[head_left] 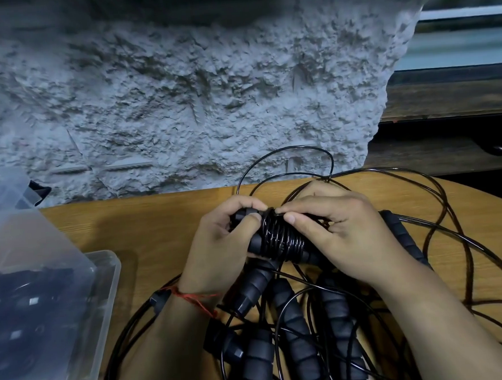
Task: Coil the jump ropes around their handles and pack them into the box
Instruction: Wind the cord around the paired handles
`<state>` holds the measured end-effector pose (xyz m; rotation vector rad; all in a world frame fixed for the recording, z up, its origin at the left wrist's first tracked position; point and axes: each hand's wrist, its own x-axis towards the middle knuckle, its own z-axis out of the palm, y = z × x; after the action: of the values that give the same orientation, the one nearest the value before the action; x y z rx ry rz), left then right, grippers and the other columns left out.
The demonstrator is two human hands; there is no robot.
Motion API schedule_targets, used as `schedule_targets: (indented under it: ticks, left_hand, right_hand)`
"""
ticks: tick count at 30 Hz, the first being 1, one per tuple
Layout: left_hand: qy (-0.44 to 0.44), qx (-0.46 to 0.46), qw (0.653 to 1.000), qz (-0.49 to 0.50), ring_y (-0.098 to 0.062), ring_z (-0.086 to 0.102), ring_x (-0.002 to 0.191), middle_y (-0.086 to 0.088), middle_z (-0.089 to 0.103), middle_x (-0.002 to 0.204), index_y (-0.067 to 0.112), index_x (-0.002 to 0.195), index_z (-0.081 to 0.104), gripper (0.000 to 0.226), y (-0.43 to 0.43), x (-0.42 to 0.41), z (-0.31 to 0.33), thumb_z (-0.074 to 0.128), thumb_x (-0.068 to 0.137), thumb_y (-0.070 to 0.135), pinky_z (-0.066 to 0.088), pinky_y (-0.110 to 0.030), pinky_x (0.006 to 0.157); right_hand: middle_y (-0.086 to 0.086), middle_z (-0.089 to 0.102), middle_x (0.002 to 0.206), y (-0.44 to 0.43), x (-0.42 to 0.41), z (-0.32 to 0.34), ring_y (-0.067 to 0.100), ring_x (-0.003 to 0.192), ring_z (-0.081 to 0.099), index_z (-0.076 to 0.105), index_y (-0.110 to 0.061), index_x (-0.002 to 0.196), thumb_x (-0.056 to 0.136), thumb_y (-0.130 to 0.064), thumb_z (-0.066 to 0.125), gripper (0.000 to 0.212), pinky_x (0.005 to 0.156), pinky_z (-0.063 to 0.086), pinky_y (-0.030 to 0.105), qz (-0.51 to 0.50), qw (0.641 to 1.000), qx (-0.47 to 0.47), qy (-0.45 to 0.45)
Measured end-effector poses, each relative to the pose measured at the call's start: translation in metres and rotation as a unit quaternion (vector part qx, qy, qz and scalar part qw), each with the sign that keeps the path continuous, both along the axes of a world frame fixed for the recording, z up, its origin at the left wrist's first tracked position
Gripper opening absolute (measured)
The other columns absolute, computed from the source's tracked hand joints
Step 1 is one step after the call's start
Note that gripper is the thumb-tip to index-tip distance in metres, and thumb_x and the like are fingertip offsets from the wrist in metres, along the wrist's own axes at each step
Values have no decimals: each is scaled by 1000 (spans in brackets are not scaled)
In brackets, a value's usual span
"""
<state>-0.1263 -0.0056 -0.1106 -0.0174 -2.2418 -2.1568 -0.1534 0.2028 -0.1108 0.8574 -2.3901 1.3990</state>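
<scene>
A pair of black foam jump rope handles wrapped in shiny black cord forms a coiled bundle [279,241] above the wooden table. My left hand [220,244] grips the bundle's left end, thumb on the handle. My right hand [337,228] holds the right end and pinches the cord at the top of the coil. The clear plastic box [103,290] stands at the left with dark coiled ropes inside, its lid raised.
Several loose black handles [296,328] and tangled black cord [452,236] lie on the wooden table [143,225] under and right of my arms. A rough grey wall [193,90] rises just behind the table. A dark wooden ledge [450,98] sits at the right.
</scene>
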Motion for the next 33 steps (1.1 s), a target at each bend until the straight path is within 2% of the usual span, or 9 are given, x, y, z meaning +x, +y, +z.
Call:
schedule_targets:
  ticks: [6, 14, 16, 18, 20, 23, 25, 29, 33]
  left_hand:
    - [-7, 38, 999, -30, -16, 68, 76, -5, 67, 90, 6, 104, 69, 16, 3, 1, 4, 59, 101, -5, 60, -30, 63]
    - [-9, 16, 1000, -21, -17, 73, 81, -1, 71, 92, 20, 104, 72, 20, 2, 0, 0, 62, 102, 2, 65, -43, 71]
    - [-7, 17, 1000, -17, -15, 74, 80, 2, 72, 91, 21, 103, 72, 21, 1, 0, 0, 63, 101, 2, 64, -40, 69]
    - [1, 22, 1000, -16, -17, 74, 82, 0, 73, 92, 21, 103, 72, 21, 0, 0, -1, 65, 100, 1, 64, -37, 70]
    - [7, 23, 1000, -19, -21, 75, 86, -3, 75, 97, 22, 105, 73, 23, -1, -1, -3, 70, 98, 1, 65, -43, 75]
    - [25, -13, 999, -18, -21, 75, 93, 0, 76, 100, 29, 107, 74, 26, -3, -2, -8, 76, 94, 6, 64, -50, 84]
    - [33, -27, 999, -20, -19, 74, 93, 2, 77, 99, 32, 106, 74, 25, -3, -2, -9, 77, 92, 12, 63, -46, 85]
    - [53, -66, 996, -17, -10, 69, 81, 6, 73, 86, 24, 100, 73, 18, -2, 1, -7, 73, 96, 7, 55, -24, 73]
    - [64, -107, 992, -14, -10, 70, 77, 5, 73, 86, 25, 102, 73, 10, 0, 3, -6, 72, 99, 16, 52, -21, 68]
  right_hand:
    - [-4, 69, 95, 3, -1, 1, 19, 94, 68, 83, -20, 114, 99, -19, 75, 17, 79, 54, 44, 2, 1000, 12, 3]
    - [-14, 66, 102, 1, 1, 4, 10, 101, 64, 75, -23, 131, 104, -26, 67, 28, 87, 52, 30, -16, 989, 103, 103]
    - [-20, 67, 102, 0, 3, 5, 6, 104, 66, 72, -29, 135, 100, -30, 73, 34, 92, 52, 25, -47, 996, 62, 51]
    - [-17, 72, 101, 0, 2, 6, 6, 105, 70, 77, -29, 124, 92, -29, 81, 33, 95, 55, 25, -66, 997, -13, -33]
    - [-13, 76, 101, -3, 0, 6, 8, 103, 73, 82, -26, 111, 87, -24, 85, 24, 96, 57, 28, -61, 993, -59, -84]
    - [-7, 79, 99, -3, -3, 5, 13, 98, 74, 83, -24, 102, 84, -17, 87, 20, 96, 59, 37, -36, 982, -108, -153]
    - [-2, 79, 98, -2, -4, 5, 17, 97, 75, 84, -22, 100, 84, -17, 86, 17, 94, 60, 39, -21, 978, -117, -172]
    - [0, 80, 98, 0, -4, 5, 18, 96, 75, 84, -19, 98, 86, -13, 84, 14, 91, 58, 33, 0, 979, -103, -174]
    - [0, 80, 98, 3, -3, 4, 21, 96, 75, 84, -13, 98, 86, -10, 84, 12, 91, 59, 33, 26, 979, -94, -179]
